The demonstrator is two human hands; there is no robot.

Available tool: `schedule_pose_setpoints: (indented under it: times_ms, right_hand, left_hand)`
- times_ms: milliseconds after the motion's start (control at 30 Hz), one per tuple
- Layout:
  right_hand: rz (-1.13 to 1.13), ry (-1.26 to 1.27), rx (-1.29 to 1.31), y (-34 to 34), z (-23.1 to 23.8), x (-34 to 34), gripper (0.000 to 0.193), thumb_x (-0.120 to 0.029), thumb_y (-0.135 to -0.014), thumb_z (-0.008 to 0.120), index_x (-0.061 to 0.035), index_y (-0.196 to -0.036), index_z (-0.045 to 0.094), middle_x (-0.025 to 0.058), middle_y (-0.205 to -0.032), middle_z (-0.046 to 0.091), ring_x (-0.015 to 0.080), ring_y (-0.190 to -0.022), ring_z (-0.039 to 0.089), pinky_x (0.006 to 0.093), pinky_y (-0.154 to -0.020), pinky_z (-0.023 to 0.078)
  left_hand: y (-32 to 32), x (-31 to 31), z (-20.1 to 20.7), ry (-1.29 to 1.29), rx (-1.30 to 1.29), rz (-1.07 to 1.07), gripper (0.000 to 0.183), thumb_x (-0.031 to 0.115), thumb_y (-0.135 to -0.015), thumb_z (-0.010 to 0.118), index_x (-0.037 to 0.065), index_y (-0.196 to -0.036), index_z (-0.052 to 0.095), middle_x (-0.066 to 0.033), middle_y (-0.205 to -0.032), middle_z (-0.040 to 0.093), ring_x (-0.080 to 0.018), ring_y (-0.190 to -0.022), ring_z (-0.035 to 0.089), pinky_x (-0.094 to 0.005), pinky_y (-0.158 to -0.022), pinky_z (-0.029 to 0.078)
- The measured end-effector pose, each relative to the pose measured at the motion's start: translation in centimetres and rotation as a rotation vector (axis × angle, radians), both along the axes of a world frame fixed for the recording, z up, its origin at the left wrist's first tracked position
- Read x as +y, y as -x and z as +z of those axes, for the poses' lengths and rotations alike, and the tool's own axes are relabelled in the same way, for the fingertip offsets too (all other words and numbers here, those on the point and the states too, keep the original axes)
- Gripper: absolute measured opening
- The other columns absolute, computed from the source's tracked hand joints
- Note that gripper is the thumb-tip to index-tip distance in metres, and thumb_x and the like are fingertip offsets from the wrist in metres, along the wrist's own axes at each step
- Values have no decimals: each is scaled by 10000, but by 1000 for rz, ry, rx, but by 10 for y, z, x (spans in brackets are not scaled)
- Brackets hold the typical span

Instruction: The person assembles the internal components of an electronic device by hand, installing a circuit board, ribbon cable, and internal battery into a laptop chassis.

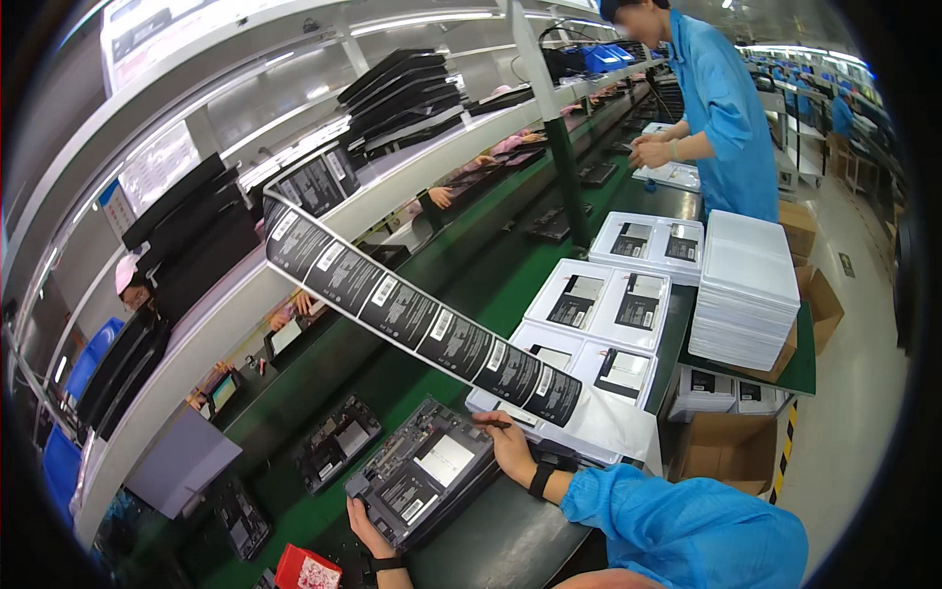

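An opened laptop base (pixel 417 476), with its circuit board and a dark battery showing, lies tilted at the near edge of the green line, apparently on top of another dark base. My left hand (pixel 369 531) grips its near left corner, fingers partly hidden beneath. At the far right corner is my right hand (pixel 512 454), closed with a thin dark piece (pixel 494 423) at its fingertips; its exact kind does not show. Just beyond that hand, a long strip of black labels (pixel 432 329) slopes down from the shelf, its white backing end (pixel 613 422) lying over white trays.
White trays (pixel 599 304) holding dark batteries line the right side, near a tall stack of white trays (pixel 744 285). More laptop bases (pixel 339 442) lie on the green line. A red box (pixel 308 567) sits at the front. A co-worker in blue (pixel 726 108) stands beyond.
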State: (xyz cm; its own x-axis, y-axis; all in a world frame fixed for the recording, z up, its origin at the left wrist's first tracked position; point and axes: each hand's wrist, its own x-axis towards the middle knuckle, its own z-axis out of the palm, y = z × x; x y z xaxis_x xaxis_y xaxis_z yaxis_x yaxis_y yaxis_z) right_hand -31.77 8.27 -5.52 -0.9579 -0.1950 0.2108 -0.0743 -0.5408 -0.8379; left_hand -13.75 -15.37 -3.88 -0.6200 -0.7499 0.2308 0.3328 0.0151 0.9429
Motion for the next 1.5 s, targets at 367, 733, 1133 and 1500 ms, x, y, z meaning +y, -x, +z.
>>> schedule_pose_setpoints:
  times_ms: [367, 733, 1133, 1500]
  right_hand:
    - [-245, -795, 190, -22, 48, 32, 336, -213, -1029, 616, 52, -1234, 590, 233, -863, 702, 397, -792, 695, 436, -705, 519]
    - [-141, -949, 276, -21, 29, 44, 327, -195, -1097, 425, 17, -1313, 548, 141, -1067, 706, 262, -1004, 679, 356, -912, 507]
    - [-294, -890, 257, -27, 31, 36, 400, -79, -1054, 473, 48, -1433, 477, 225, -1182, 648, 351, -1007, 658, 399, -930, 511]
    - [-246, -799, 501, -10, 29, 32, 326, -145, -1083, 453, 44, -1293, 615, 228, -1235, 681, 357, -1144, 662, 389, -978, 501]
  left_hand:
    - [-15, 18, 17, -50, -30, 104, 492, 259, -1069, 513, -82, -1424, 504, -128, -1283, 621, -174, -1114, 585, -303, -996, 451]
    - [-34, 18, 4, 145, -402, 182, 574, 385, -1085, 419, -40, -1464, 489, -206, -1459, 546, -309, -1291, 544, -441, -1136, 383]
    - [-39, 30, -14, 165, -327, 192, 460, 258, -1103, 460, -94, -1389, 537, -164, -1369, 587, -229, -1272, 529, -353, -1122, 374]
    - [-35, 29, 12, 167, -172, 201, 462, 318, -1112, 464, -66, -1335, 591, -115, -1238, 671, -171, -1145, 594, -308, -1028, 441]
